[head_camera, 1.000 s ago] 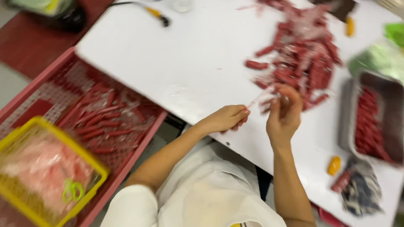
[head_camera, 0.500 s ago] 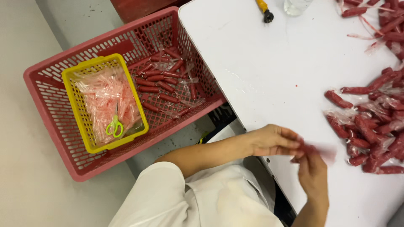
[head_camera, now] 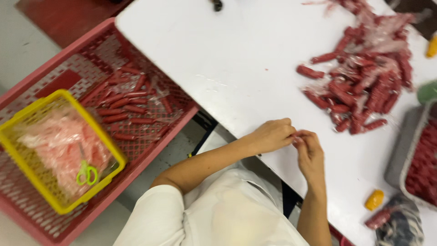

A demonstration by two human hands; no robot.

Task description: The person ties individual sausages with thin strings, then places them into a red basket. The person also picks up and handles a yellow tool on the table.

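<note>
Between my hands, left (head_camera: pixel 272 135) and right (head_camera: pixel 309 152), fingertips met over something too small to identify; sausages (head_camera: pixel 359 86) lay beyond, crate (head_camera: pixel 150 136) leftward.

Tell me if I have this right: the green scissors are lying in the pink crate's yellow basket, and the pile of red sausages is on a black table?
Not quite. The table is white, not black, as the head view shows. The rest holds: the green scissors lie in the yellow basket inside the pink crate, and the pile of red sausages sits on the table.
</note>
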